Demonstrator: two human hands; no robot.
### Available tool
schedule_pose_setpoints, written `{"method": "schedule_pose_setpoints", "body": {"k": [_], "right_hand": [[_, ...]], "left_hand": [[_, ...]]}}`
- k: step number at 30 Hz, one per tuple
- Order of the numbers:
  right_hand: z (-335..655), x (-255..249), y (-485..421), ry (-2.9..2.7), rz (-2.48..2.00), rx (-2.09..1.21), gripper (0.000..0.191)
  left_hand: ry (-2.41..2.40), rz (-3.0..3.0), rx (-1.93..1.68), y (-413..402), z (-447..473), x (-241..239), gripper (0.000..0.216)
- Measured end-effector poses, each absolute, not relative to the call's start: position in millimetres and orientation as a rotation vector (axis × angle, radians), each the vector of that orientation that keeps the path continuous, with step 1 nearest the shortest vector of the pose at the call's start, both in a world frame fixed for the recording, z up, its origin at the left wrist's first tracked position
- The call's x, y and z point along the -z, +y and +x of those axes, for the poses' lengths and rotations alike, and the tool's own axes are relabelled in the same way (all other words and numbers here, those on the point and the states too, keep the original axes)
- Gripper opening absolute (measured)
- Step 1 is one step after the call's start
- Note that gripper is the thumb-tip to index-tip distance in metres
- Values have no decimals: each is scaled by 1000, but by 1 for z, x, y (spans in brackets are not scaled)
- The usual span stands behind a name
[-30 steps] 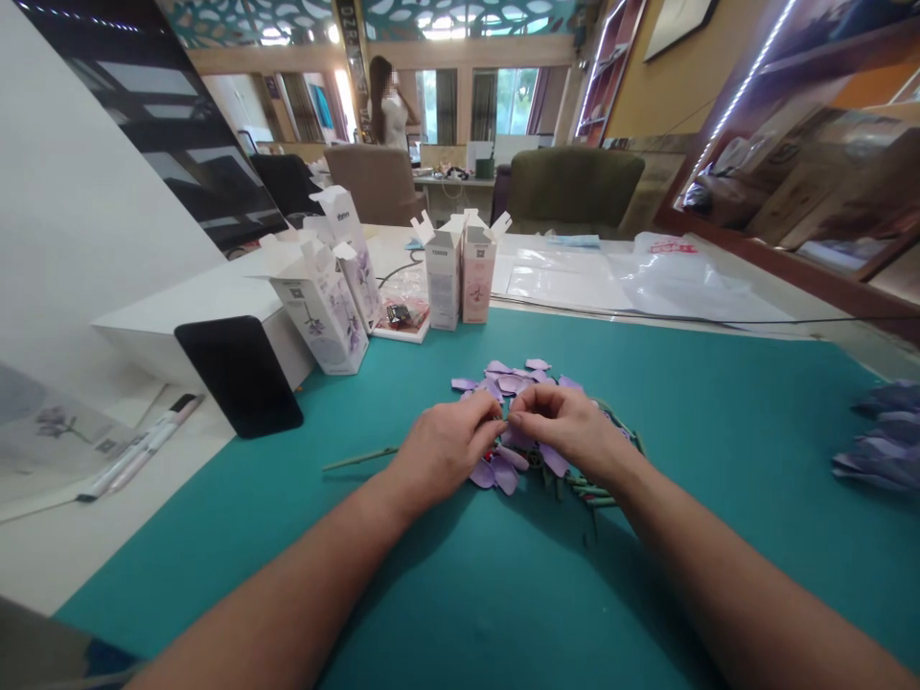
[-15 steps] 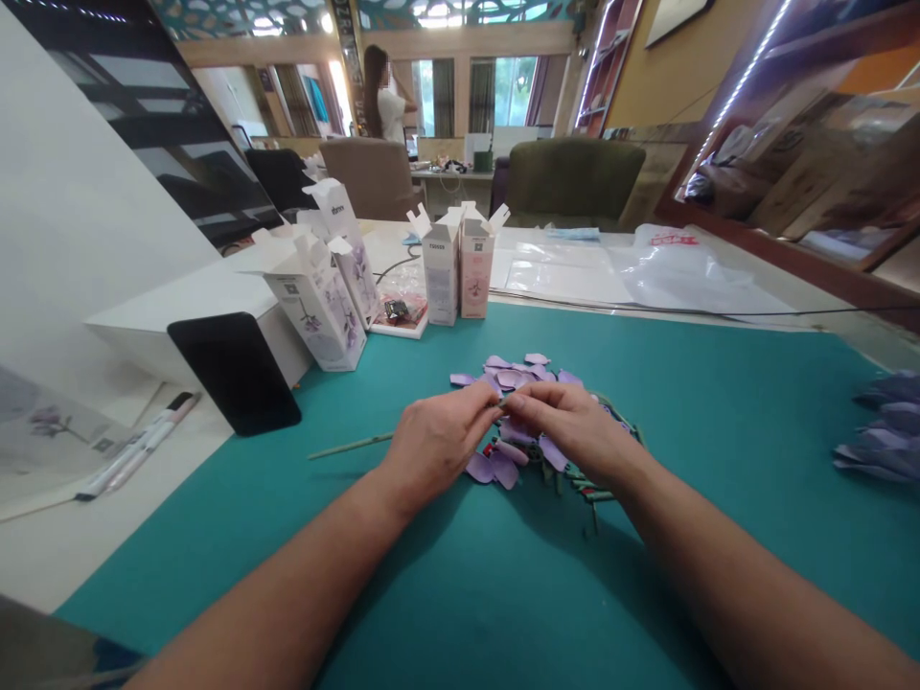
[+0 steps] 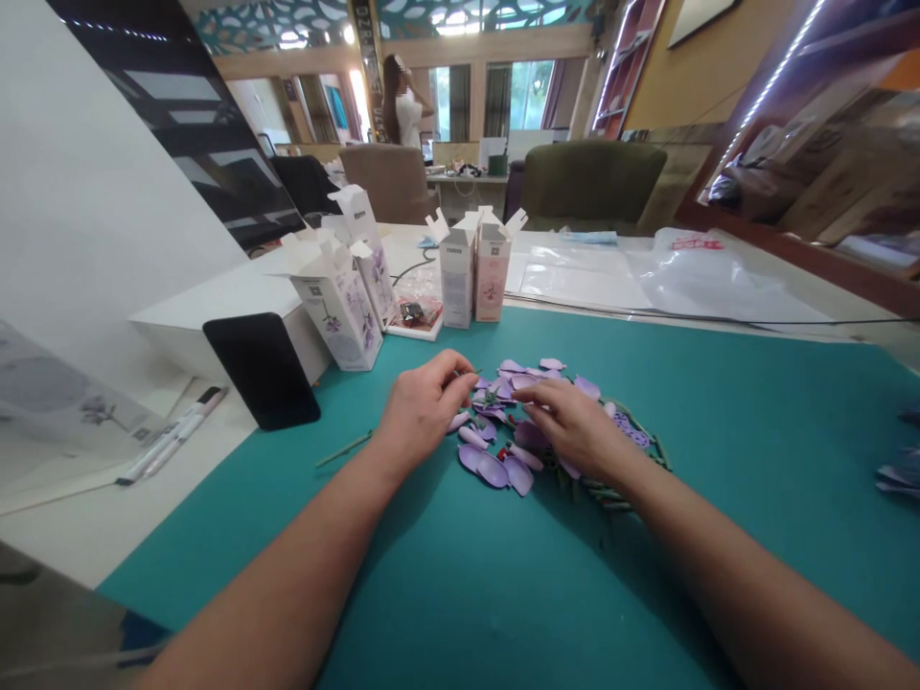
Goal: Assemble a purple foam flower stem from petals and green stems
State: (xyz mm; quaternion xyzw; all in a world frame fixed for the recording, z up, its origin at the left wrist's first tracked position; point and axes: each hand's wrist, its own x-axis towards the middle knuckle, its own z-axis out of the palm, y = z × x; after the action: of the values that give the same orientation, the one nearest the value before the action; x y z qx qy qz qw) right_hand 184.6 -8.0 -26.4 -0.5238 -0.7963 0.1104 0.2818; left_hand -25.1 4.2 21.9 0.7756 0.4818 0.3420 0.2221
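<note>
My left hand (image 3: 424,412) is curled shut around a thin green stem (image 3: 343,448), whose far end sticks out to the left over the mat. A loose heap of lilac petals (image 3: 495,470) lies between my hands on a teal mat (image 3: 503,594). My right hand (image 3: 571,426) rests with its fingers apart on the petals, holding nothing I can see. Several green stems with red bits (image 3: 600,494) lie under its wrist side, partly hidden by the hand.
White and pink flower-printed boxes (image 3: 334,311) stand open along the mat's far edge, beside a black phone (image 3: 263,369). Pens (image 3: 172,446) lie on the white table left of the mat. Purple paper flowers (image 3: 902,474) sit at the right edge. A standing person (image 3: 406,105) is far behind.
My hands, fingertips together before, have come apart. My right hand has dropped onto the petals, and my left has drawn back leftward. The whole view has shifted slightly as my head turned.
</note>
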Motion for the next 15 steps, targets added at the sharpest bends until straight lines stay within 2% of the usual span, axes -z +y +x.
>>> {"method": "schedule_pose_setpoints", "body": {"k": [6, 10, 15], "right_hand": [[169, 33, 7, -2418, -1409, -32, 45], [159, 34, 0, -2511, -1568, -45, 55], [156, 27, -23, -2558, -1526, -132, 51]], "left_hand": [[1325, 2154, -938, 4, -24, -21, 17], [1326, 2161, -927, 4, -23, -21, 18], [1331, 2154, -930, 3, -22, -21, 18]]}}
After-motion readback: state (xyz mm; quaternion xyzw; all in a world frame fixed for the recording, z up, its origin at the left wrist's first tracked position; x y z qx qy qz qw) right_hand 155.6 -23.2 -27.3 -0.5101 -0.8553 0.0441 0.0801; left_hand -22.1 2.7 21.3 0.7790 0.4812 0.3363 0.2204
